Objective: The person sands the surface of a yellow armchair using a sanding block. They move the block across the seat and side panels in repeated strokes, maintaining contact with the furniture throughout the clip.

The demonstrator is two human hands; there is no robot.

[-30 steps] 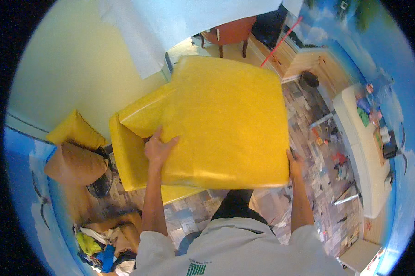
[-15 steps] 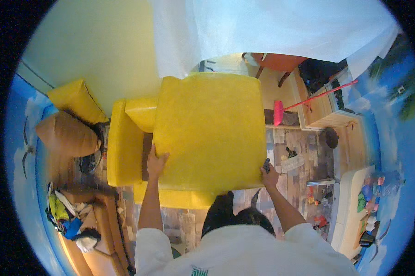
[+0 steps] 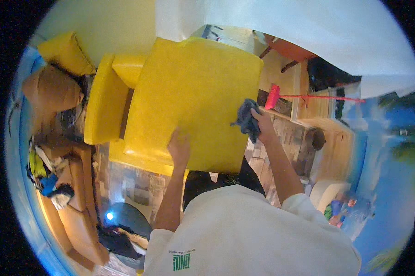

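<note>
While the right hand (image 3: 265, 126) grips a crumpled dark cloth (image 3: 247, 117) at the right edge of the large yellow cushion (image 3: 196, 92), the left hand (image 3: 179, 146), blurred, is open with bent fingers above the near edge; contact is unclear. The cushion overlaps a yellow armchair (image 3: 101, 101), visible past its left edge.

Yellow armchair (image 3: 100, 102) on plank-patterned floor (image 3: 292, 143)
</note>
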